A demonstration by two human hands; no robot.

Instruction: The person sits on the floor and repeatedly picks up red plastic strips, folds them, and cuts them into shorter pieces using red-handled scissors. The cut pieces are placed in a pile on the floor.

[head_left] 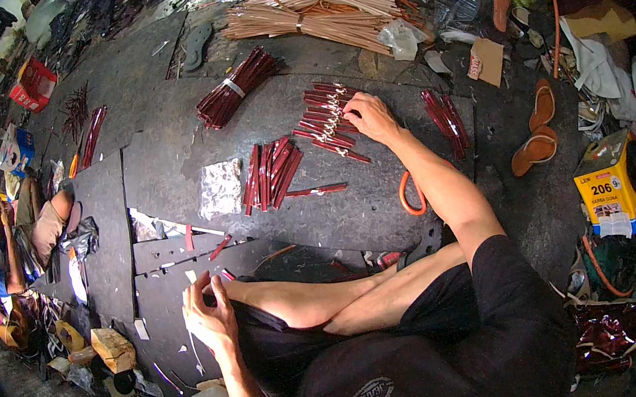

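One row of dark-red strips (317, 125), right hand (374, 120) at its right edge, fingers bunched, grip unclear, left hand (211, 321) half open, empty, beside a bare leg (284, 304)

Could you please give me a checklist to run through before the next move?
1. Right hand at the row of dark red strips with shiny pieces: ok, fingertips at its right side.
2. Left hand empty: cannot tell; its grip is unclear.
3. Banded dark red bundle secured: ok, pale band around its middle.
4. Loose strip pile fully gathered: not ok, a single strip lies crosswise at its lower right.
5. Clear plastic packet sealed: cannot tell.
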